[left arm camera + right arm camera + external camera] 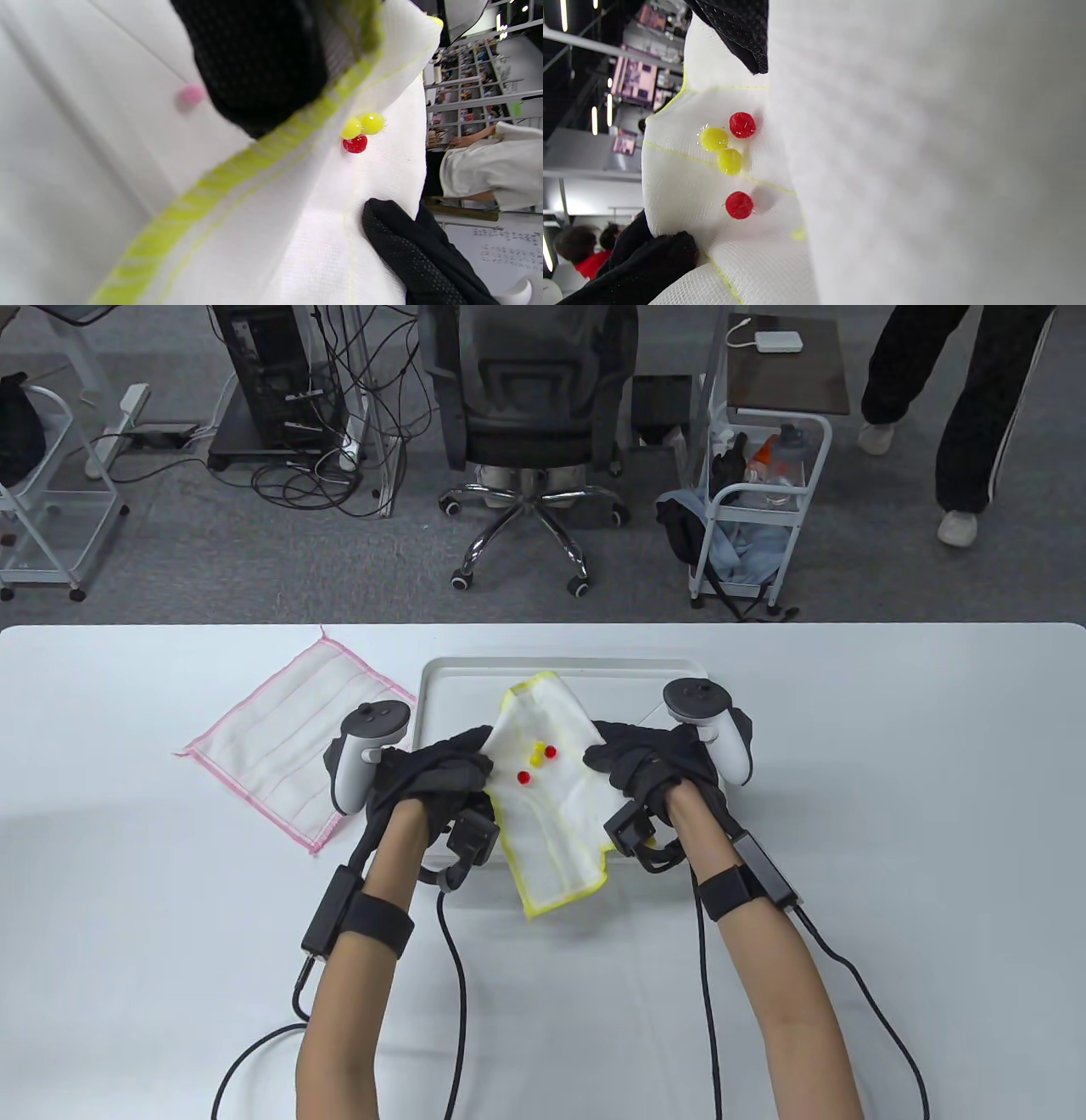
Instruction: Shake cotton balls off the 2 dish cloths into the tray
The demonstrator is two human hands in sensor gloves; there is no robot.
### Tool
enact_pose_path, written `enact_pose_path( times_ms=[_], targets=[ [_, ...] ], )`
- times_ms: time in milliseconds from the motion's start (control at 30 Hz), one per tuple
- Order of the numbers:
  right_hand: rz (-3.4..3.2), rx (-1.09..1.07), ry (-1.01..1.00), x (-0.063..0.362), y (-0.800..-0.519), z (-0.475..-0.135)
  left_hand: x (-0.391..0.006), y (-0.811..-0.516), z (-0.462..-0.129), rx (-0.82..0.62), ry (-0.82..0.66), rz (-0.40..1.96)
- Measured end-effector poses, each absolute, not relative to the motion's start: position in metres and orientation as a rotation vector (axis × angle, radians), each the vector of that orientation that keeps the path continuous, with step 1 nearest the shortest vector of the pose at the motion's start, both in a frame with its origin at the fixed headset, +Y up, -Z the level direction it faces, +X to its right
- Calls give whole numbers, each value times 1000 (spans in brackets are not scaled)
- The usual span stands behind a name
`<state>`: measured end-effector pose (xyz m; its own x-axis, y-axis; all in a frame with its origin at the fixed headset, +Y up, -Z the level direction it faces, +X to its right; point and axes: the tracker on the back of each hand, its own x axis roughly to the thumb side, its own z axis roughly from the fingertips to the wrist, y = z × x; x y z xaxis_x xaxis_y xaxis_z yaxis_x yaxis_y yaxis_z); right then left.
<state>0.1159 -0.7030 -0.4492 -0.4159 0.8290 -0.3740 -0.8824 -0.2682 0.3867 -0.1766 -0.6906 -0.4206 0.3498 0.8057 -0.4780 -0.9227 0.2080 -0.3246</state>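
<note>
Both hands hold a yellow-edged dish cloth (543,797) above the white tray (441,674). My left hand (441,772) grips its left edge, and its fingers (263,63) are curled over the yellow hem. My right hand (628,759) grips the right edge, with its fingertips (738,29) on the fabric. The cloth sags between the hands. In the dip lie two red cotton balls (523,777) (739,205) and two yellow ones (536,753) (715,139). A pink ball (191,94) shows on the white surface beside the hem. A pink-edged cloth (288,738) lies flat on the table to the left, with no balls on it.
The tray sits mid-table, its near part hidden by the cloth and hands. The pink-edged cloth touches the tray's left side. Cables trail from both wrists toward the near table edge. Beyond the far edge stand an office chair (530,432), a cart (755,517) and a person's legs (959,415).
</note>
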Motion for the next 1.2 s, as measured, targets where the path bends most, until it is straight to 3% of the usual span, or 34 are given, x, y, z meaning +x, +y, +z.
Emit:
enact_pose_path(
  times_ms=[367, 533, 700, 800, 900, 967, 1200],
  targets=[
    [1966, -94, 378, 104, -676, -475, -160, -667, -446, -382, 164, 1270],
    [1949, -104, 212, 103, -694, -468, -156, -673, -439, -196, 93, 1208],
    [1645, -33, 187, 105, -699, -462, -150, -678, -432, -125, 2, 1404],
    [1784, -15, 243, 104, -697, -465, -148, -677, -433, -101, -2, 1350],
    [1660, 55, 159, 106, -692, -458, -143, -671, -429, -43, -113, 1431],
    [1667, 94, 245, 106, -697, -460, -144, -672, -429, -25, -76, 1412],
    [1613, 254, 96, 111, -690, -444, -138, -658, -422, 73, -269, 1408]
  ],
)
